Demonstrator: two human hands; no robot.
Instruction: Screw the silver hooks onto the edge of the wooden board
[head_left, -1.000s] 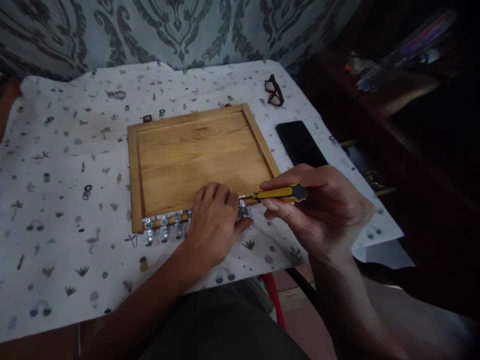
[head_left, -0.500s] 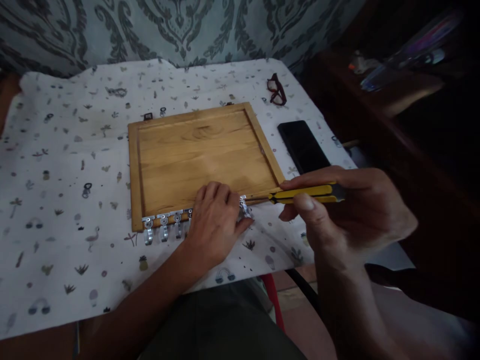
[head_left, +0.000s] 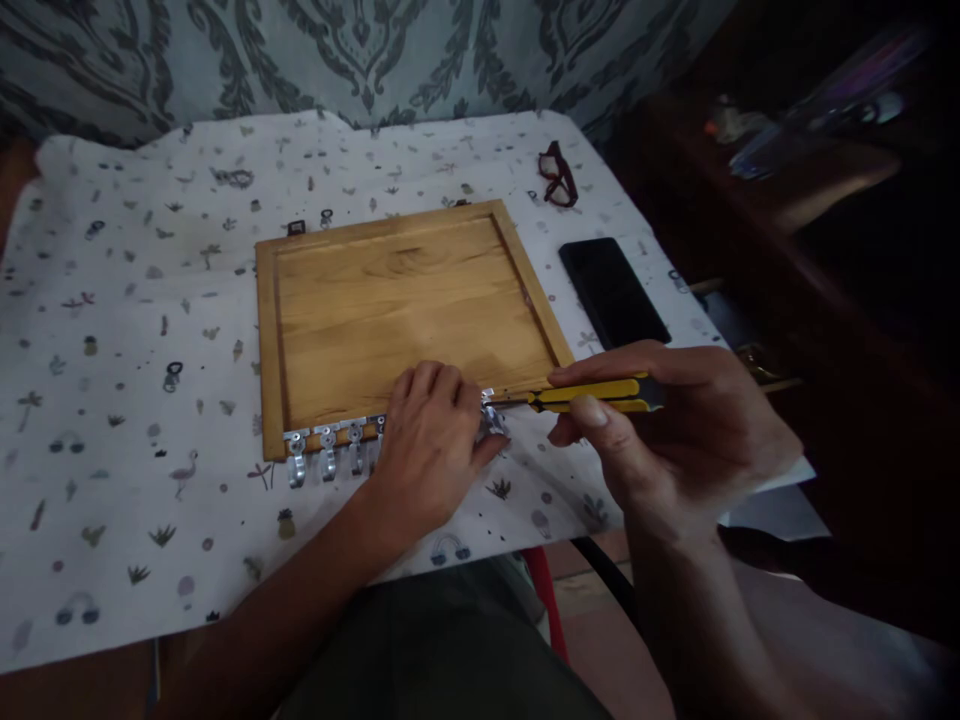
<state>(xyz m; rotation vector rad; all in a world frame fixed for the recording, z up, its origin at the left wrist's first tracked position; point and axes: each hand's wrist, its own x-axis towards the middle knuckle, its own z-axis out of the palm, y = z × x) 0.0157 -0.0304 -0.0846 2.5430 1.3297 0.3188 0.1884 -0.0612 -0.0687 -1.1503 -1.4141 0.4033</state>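
Observation:
A wooden framed board (head_left: 405, 310) lies flat on the table. Along its near edge runs a metal hook rail (head_left: 328, 445) with several silver hooks; its middle is covered by my left hand (head_left: 431, 445). That hand presses the rail against the frame, fingers over the wood and thumb by the rightmost hook. Between the thumb and fingers of my right hand (head_left: 675, 440) is a screwdriver (head_left: 589, 393) with a yellow and black handle. Its thin shaft points left, the tip at the right end of the rail beside my left thumb. Whether it sits in a screw is too small to tell.
A black phone (head_left: 615, 290) and dark red glasses (head_left: 557, 175) lie right of the board on the printed white tablecloth (head_left: 135, 380). Small dark hinges (head_left: 297, 229) stick out at the board's far edge. Dark wooden furniture (head_left: 787, 260) stands along the right side.
My right hand and the screwdriver have shifted slightly left, bringing the tip closer to the rightmost hook. My left hand stays in place on the rail.

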